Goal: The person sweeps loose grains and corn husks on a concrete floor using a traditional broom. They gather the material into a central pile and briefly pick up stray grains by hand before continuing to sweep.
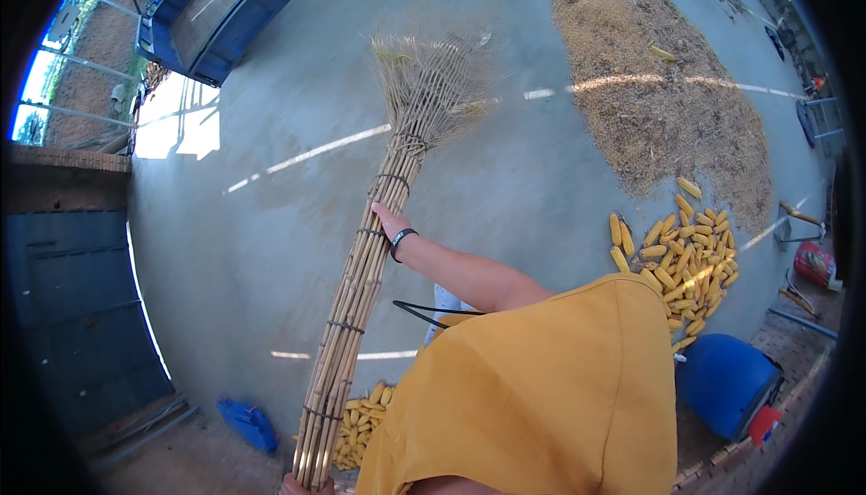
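Note:
A long broom of bundled bamboo stems (352, 285) runs diagonally before me, bound at intervals with dark ties. Its fan of fine twigs (433, 76) spreads at the upper end over the concrete floor (270, 238); the twig tips look blurred. My right hand (391, 223), with a black wristband, grips the shaft a little below the twigs. Around the butt end, at the bottom edge of the picture, my left hand (306, 485) is closed and partly cut off. My yellow garment (541, 373) hides part of the floor.
Loose grain and chaff (663, 103) lie spread at upper right. Yellow corn cobs (690, 265) are heaped below them, with another corn pile (362, 424) behind the broom's lower shaft. A blue barrel (727, 387), a blue cart bed (223, 15) and a dark metal door (81, 312) stand around.

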